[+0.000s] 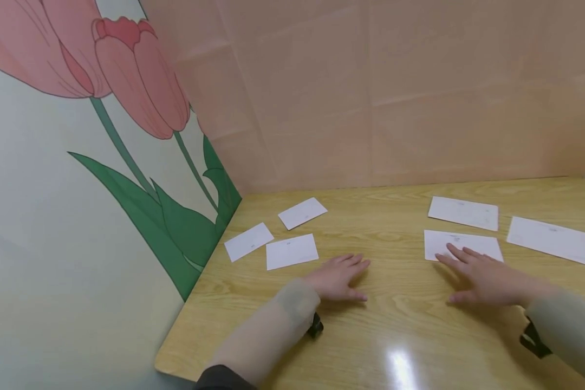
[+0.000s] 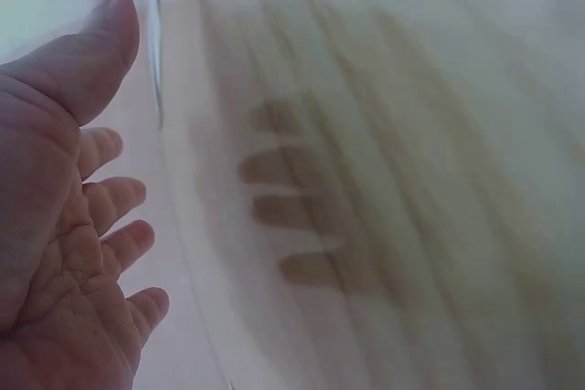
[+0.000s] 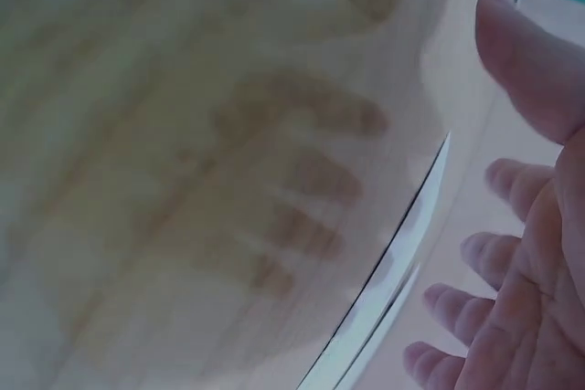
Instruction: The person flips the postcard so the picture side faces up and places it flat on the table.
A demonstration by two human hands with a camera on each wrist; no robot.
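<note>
Palm down, my left hand (image 1: 338, 279) hovers over the wooden table, fingers extended, holding nothing. Its palm and fingers show in the left wrist view, apart from the tabletop, which carries their shadow. Closest to it is a white card (image 1: 292, 252); two more white cards, one tilted (image 1: 248, 241) and one farther back (image 1: 303, 213), lie around that one. My right hand (image 1: 487, 279) is also spread and holds nothing, its fingertips over the near edge of a white card (image 1: 439, 245). Behind lies another card (image 1: 463, 213). Small faint marks on the cards are unreadable.
A long white piece (image 1: 556, 241), possibly two cards end to end, lies at the right. Pinkish sheeting (image 1: 370, 97) stands behind the table (image 1: 385, 314). On the left a wall with painted tulips (image 1: 141, 81) borders the table edge.
</note>
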